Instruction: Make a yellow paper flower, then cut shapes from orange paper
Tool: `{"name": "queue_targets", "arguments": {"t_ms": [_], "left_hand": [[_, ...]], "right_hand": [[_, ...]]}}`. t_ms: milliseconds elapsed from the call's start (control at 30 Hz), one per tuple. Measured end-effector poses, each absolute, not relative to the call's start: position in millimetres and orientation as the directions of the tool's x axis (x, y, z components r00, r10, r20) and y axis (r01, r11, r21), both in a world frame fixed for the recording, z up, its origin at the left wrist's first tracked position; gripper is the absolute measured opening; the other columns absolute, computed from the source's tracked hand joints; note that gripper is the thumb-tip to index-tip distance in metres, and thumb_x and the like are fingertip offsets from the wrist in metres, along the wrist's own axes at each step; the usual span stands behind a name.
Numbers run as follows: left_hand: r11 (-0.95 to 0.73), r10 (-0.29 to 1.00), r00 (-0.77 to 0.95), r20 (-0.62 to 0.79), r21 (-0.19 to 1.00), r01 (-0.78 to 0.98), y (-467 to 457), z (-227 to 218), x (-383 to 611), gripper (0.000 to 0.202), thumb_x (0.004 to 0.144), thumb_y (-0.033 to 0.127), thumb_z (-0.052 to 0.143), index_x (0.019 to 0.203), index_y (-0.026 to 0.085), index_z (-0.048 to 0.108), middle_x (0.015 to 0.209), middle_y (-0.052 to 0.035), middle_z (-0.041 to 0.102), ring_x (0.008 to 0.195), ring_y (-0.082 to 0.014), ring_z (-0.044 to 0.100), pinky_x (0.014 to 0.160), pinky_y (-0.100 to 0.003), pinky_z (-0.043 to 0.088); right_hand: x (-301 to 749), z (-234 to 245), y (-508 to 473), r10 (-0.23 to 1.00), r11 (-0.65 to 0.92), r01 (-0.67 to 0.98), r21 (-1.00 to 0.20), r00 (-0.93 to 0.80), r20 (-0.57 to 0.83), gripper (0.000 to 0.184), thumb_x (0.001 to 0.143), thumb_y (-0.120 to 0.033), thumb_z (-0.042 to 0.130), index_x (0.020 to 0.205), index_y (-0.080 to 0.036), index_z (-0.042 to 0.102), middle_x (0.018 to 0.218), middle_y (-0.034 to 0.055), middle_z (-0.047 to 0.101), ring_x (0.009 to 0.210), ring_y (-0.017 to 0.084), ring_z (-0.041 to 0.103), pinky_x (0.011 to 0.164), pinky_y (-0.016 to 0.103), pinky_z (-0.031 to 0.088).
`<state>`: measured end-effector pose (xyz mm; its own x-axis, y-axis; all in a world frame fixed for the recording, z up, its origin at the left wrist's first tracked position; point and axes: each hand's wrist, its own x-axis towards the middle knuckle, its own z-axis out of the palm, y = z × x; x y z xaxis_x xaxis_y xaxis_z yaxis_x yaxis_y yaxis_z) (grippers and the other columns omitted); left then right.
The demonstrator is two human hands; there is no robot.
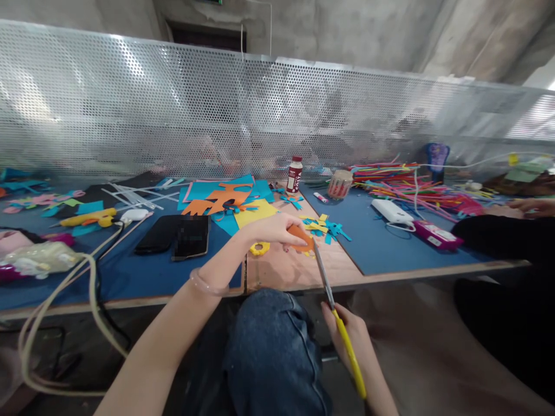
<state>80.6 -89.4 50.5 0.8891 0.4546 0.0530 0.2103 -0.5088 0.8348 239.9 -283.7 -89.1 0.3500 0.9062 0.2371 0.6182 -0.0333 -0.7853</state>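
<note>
Between the fingers of my left hand (284, 230) is a small piece of orange paper (300, 239), held above the bare wooden strip of the table. My right hand (353, 335) grips a pair of scissors (347, 341) with yellow handles. Their metal blades point up and away from me, and the tips meet the lower right edge of the orange paper. A yellow paper ring (260, 248) lies on the wood just beneath my left wrist. Blue and yellow paper scraps (328, 227) are piled behind the orange piece.
Cut orange sheets (221, 199) lie over coloured paper at the back. Two dark phones (191, 237) rest to the left, near a yellow glue gun (89, 218). A Costa bottle (294, 175) and a jar (340, 185) stand behind. A white power bank (392, 212) lies right, near another person's sleeve (498, 242).
</note>
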Motion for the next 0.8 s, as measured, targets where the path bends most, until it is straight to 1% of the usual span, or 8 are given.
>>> {"name": "queue_targets", "arguments": {"t_ms": [167, 300, 400, 500, 567, 667, 733, 800], "left_hand": [[-0.526, 0.473, 0.878, 0.077, 0.824, 0.211, -86.7, 49.1, 80.6, 0.022, 0.074, 0.034, 0.068, 0.084, 0.017, 0.06, 0.073, -0.0026, 0.064, 0.062, -0.0122, 0.063, 0.053, -0.023, 0.046], [-0.578, 0.484, 0.867, 0.12, 0.788, 0.214, -85.6, 48.6, 80.5, 0.02, 0.074, 0.034, 0.066, 0.083, 0.017, 0.06, 0.079, -0.0025, 0.064, 0.067, -0.0125, 0.062, 0.057, -0.023, 0.044], [-0.625, 0.492, 0.856, 0.158, 0.749, 0.221, -82.2, 46.9, 80.6, 0.023, 0.074, 0.035, 0.065, 0.087, 0.017, 0.062, 0.085, -0.0035, 0.064, 0.071, -0.0133, 0.06, 0.06, -0.024, 0.042], [-0.666, 0.526, 0.824, 0.21, 0.705, 0.245, -76.7, 44.1, 80.8, 0.024, 0.074, 0.036, 0.063, 0.089, 0.016, 0.063, 0.084, -0.0037, 0.063, 0.072, -0.0141, 0.058, 0.061, -0.025, 0.039], [-0.679, 0.566, 0.778, 0.272, 0.689, 0.254, -72.6, 41.9, 80.8, 0.026, 0.073, 0.035, 0.064, 0.091, 0.016, 0.061, 0.085, -0.0039, 0.063, 0.073, -0.0149, 0.057, 0.062, -0.025, 0.039], [-0.666, 0.628, 0.692, 0.356, 0.706, 0.241, -66.0, 39.6, 80.8, 0.028, 0.07, 0.032, 0.067, 0.091, 0.016, 0.06, 0.088, -0.0042, 0.062, 0.077, -0.0163, 0.056, 0.065, -0.026, 0.039], [-0.647, 0.655, 0.656, 0.375, 0.727, 0.23, -60.9, 39.3, 80.3, 0.023, 0.069, 0.031, 0.067, 0.086, 0.015, 0.062, 0.084, -0.0032, 0.062, 0.076, -0.0161, 0.055, 0.066, -0.026, 0.038], [-0.633, 0.679, 0.623, 0.389, 0.74, 0.227, -55.1, 39.3, 79.0, 0.02, 0.07, 0.031, 0.065, 0.082, 0.015, 0.062, 0.08, -0.0022, 0.06, 0.073, -0.0148, 0.053, 0.064, -0.026, 0.037]], "right_hand": [[242.2, -94.0, -284.2, 0.906, -0.049, 0.629, -0.776, 0.355, 0.23, 0.05, 0.083, -0.058, 0.044, 0.057, -0.016, 0.05, 0.051, -0.0016, 0.04, 0.049, 0.012, 0.039, 0.047, 0.022, 0.031], [243.4, -97.7, -283.1, 0.9, -0.051, 0.645, -0.763, 0.361, 0.245, 0.051, 0.083, -0.059, 0.043, 0.055, -0.017, 0.048, 0.05, -0.0024, 0.037, 0.049, 0.011, 0.037, 0.047, 0.022, 0.03], [243.7, -95.8, -281.3, 0.899, -0.052, 0.653, -0.756, 0.36, 0.249, 0.052, 0.084, -0.06, 0.042, 0.055, -0.017, 0.048, 0.05, -0.0019, 0.038, 0.049, 0.012, 0.038, 0.047, 0.022, 0.03], [242.6, -90.9, -280.0, 0.9, -0.073, 0.629, -0.774, 0.376, 0.221, 0.052, 0.084, -0.06, 0.043, 0.056, -0.017, 0.05, 0.051, -0.0009, 0.041, 0.051, 0.013, 0.041, 0.047, 0.022, 0.032], [240.6, -87.7, -280.0, 0.889, -0.091, 0.576, -0.812, 0.415, 0.195, 0.051, 0.082, -0.061, 0.045, 0.056, -0.018, 0.049, 0.051, -0.0012, 0.041, 0.05, 0.013, 0.041, 0.046, 0.022, 0.032], [236.5, -80.9, -280.3, 0.873, -0.11, 0.432, -0.895, 0.472, 0.121, 0.048, 0.082, -0.062, 0.047, 0.059, -0.019, 0.047, 0.046, -0.0039, 0.037, 0.041, 0.011, 0.038, 0.039, 0.022, 0.03], [234.2, -70.2, -277.5, 0.87, -0.114, 0.334, -0.936, 0.489, 0.068, 0.047, 0.081, -0.062, 0.047, 0.063, -0.019, 0.05, 0.045, -0.0047, 0.038, 0.036, 0.01, 0.036, 0.035, 0.022, 0.028], [233.3, -51.9, -267.9, 0.86, -0.102, 0.285, -0.953, 0.506, 0.06, 0.047, 0.079, -0.063, 0.05, 0.066, -0.018, 0.053, 0.045, -0.004, 0.042, 0.034, 0.01, 0.038, 0.032, 0.022, 0.029]]}}
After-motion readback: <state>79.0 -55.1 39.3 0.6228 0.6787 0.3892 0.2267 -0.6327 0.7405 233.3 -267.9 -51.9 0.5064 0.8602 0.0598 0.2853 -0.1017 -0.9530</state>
